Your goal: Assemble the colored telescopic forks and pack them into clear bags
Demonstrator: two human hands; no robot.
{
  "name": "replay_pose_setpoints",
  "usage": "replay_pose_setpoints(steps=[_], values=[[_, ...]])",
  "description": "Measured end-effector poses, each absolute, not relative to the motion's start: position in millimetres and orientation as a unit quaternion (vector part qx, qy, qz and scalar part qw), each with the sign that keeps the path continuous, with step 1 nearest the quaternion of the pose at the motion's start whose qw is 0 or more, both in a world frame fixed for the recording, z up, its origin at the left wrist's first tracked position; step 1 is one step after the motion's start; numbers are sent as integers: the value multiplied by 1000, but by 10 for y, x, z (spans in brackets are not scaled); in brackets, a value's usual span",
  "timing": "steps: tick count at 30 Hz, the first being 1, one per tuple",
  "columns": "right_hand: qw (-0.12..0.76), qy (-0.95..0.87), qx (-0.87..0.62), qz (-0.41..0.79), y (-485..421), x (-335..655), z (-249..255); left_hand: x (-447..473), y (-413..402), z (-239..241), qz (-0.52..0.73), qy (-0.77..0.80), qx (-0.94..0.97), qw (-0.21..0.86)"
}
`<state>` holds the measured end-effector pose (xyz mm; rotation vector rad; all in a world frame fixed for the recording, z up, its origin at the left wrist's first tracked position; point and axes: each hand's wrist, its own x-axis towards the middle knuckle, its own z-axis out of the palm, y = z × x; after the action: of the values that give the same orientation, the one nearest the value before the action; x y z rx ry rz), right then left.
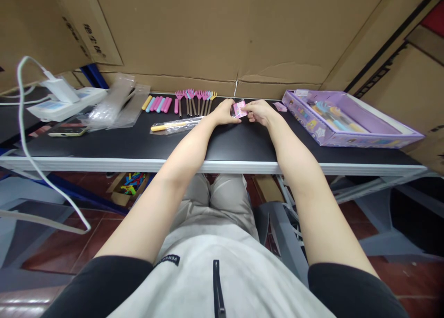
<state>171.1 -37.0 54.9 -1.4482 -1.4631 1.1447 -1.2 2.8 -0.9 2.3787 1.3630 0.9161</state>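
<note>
At the back of the table, a small pink printed card is held up between my two hands. My left hand has its thumb and fingers closed around the card's left side. The fingers of my right hand pinch its right edge. To the left of my left hand lies a clear plastic sleeve with a yellow-handled stick inside, partly covered by my left forearm. Behind it is a row of claw-headed back scratchers in pink, blue and yellow. Another small pink card lies right of my right hand.
A purple display box with several back scratchers stands at the right. At the left are loose handles, clear plastic bags, a phone-like object and a white power strip with a cable. Cardboard walls the back.
</note>
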Motion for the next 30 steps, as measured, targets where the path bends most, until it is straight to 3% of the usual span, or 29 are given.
replay_pose_setpoints(steps=[16,30], values=[[433,-587,-581,362,-318,1683,513,4,25,16,297,445,839,95],[403,-583,-556,433,-357,1683,515,36,-56,68,316,453,824,126]])
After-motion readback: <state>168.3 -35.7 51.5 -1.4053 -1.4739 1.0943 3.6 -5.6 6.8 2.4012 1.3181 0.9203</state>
